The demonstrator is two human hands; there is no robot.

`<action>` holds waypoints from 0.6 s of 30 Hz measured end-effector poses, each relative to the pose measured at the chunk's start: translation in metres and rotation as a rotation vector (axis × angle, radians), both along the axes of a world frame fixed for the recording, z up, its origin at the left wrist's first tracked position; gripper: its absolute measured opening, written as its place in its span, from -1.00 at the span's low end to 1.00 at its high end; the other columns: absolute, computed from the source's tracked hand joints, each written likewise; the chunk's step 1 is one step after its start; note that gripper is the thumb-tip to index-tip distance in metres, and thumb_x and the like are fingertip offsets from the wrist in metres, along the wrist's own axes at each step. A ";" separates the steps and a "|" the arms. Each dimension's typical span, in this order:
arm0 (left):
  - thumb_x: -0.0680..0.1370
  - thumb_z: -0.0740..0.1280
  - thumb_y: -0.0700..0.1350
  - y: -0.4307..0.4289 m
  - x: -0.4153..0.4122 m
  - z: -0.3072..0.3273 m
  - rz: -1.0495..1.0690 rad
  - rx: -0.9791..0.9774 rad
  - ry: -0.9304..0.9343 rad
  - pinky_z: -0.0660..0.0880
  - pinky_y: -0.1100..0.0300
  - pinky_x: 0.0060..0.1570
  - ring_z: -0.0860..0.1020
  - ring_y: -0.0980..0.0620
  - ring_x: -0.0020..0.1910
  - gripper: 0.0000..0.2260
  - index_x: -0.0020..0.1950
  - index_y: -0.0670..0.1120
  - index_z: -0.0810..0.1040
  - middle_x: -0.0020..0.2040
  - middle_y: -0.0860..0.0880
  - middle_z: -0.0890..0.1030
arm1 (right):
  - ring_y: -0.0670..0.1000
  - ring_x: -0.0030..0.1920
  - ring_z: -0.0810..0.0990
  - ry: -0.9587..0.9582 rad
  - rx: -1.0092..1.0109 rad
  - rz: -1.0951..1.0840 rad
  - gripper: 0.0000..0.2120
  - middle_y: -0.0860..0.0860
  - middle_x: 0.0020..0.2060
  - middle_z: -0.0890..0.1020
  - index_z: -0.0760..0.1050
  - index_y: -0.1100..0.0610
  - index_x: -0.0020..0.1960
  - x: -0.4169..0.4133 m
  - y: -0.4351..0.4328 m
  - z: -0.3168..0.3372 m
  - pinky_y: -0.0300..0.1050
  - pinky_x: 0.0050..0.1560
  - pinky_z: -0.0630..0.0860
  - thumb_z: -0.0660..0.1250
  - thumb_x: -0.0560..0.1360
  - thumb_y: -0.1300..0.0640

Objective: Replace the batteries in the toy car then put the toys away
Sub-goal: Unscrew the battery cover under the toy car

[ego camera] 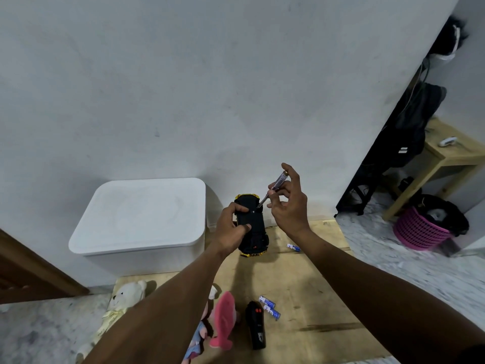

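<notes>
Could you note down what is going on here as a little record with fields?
left hand: grips upturned toy car
right hand: holds screwdriver, tip at the car's underside
batteries: three loose on wooden board
remote control: lying on the board
toys left out: white plush bear, pink plush fish
storage box: white, lid on

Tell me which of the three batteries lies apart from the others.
The lone battery, just right of the toy car; the other two batteries lie together beside the black remote.
</notes>
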State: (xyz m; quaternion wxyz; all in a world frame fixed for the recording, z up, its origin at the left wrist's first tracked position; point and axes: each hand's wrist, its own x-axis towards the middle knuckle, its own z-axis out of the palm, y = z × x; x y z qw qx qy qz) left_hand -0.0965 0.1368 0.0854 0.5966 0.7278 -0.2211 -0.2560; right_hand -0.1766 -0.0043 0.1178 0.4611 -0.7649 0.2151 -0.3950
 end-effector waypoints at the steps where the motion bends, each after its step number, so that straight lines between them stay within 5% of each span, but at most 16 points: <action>1: 0.45 0.34 -0.40 0.001 0.000 0.000 0.001 0.000 0.000 0.61 -0.04 -0.13 0.61 -0.28 -0.05 -0.67 0.08 -0.03 0.50 0.22 -0.15 0.53 | 0.01 -0.17 0.66 -0.004 -0.001 0.000 -0.29 -0.08 -0.13 0.64 0.24 -0.24 0.46 0.000 0.000 0.000 0.23 -0.12 0.65 0.32 0.51 0.37; 6: 0.43 0.34 -0.39 0.001 0.003 -0.001 0.007 -0.016 0.001 0.58 0.01 -0.18 0.57 -0.10 -0.17 -0.66 0.01 0.04 0.50 0.20 -0.15 0.54 | 0.02 -0.13 0.67 -0.028 0.008 0.028 -0.28 -0.02 -0.10 0.62 0.23 -0.24 0.47 0.000 0.004 0.002 0.10 -0.23 0.69 0.28 0.51 0.39; 14: 0.44 0.33 -0.41 0.000 0.005 -0.003 0.002 -0.022 0.015 0.60 0.00 -0.18 0.58 -0.11 -0.17 -0.66 0.03 0.02 0.50 0.22 -0.15 0.53 | 0.05 -0.12 0.68 -0.005 -0.012 0.033 -0.28 0.01 -0.05 0.61 0.20 -0.22 0.48 0.002 0.005 0.002 0.02 -0.21 0.70 0.23 0.53 0.41; 18: 0.45 0.33 -0.41 0.001 0.006 -0.004 0.001 -0.023 0.018 0.62 -0.11 -0.13 0.61 -0.27 -0.10 -0.66 0.04 0.01 0.49 0.21 -0.17 0.53 | 0.05 -0.12 0.68 -0.012 0.001 0.034 -0.29 0.03 -0.05 0.61 0.21 -0.20 0.49 0.003 0.004 0.001 -0.03 -0.23 0.69 0.23 0.52 0.42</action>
